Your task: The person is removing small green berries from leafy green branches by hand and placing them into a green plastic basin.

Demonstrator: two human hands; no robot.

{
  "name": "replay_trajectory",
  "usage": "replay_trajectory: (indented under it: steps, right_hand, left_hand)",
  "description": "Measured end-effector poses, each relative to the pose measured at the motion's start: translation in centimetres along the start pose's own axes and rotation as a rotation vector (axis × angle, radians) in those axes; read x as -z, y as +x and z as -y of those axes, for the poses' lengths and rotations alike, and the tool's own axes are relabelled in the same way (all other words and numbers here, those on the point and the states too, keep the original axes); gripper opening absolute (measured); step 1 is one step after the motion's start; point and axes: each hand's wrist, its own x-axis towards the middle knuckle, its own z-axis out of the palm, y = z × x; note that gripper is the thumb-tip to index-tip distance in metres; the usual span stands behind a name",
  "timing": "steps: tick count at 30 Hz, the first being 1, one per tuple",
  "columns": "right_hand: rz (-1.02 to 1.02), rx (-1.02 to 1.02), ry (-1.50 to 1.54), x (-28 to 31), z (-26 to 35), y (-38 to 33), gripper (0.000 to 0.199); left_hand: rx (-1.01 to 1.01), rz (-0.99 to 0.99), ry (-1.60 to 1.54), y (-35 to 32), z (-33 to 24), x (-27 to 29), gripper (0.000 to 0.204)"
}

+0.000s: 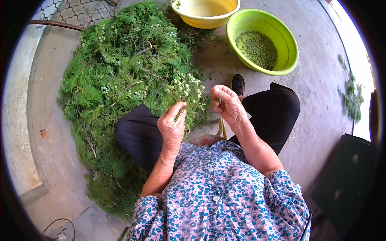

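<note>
My left hand (172, 124) is closed in a pinch on a leafy evergreen sprig (185, 86), whose tip bears a cluster of pale green, berry-like cones. Just to the right, my right hand (230, 105) is raised with its fingers curled together. Whatever lies inside those fingers is too small and hidden to name. Beneath and to the left of the sprig spreads a big heap of cut evergreen branches (120, 60), dotted with similar pale cones. Ahead of my right hand stands a lime-green basin (290, 64), its bottom covered with loose small green cones (257, 49).
A yellow basin (197, 22) sits at the far edge, beside the green one. My knees in dark trousers (273, 108) flank my hands. Stray greenery (352, 98) lies at the far right, and a dark green panel (341, 176) at the lower right.
</note>
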Motion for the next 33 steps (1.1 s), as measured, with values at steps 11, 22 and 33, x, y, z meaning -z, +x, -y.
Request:
replay_trajectory:
  steps: [11,22,33]
  right_hand:
    - [0.037,0.047,-0.195,-2.0,-1.3,-0.2,0.013]
    - [0.06,-0.054,-0.045,-2.3,-1.2,-0.2,0.017]
    - [0.067,-0.088,-0.032,-0.9,-0.7,-0.2,0.008]
  left_hand:
    - [-0.118,0.036,0.213,-0.4,-0.3,-0.2,0.029]
    - [-0.093,0.077,0.161,-0.5,-1.0,0.2,0.029]
    - [0.048,0.173,-0.028,-0.5,-1.5,0.6,0.022]
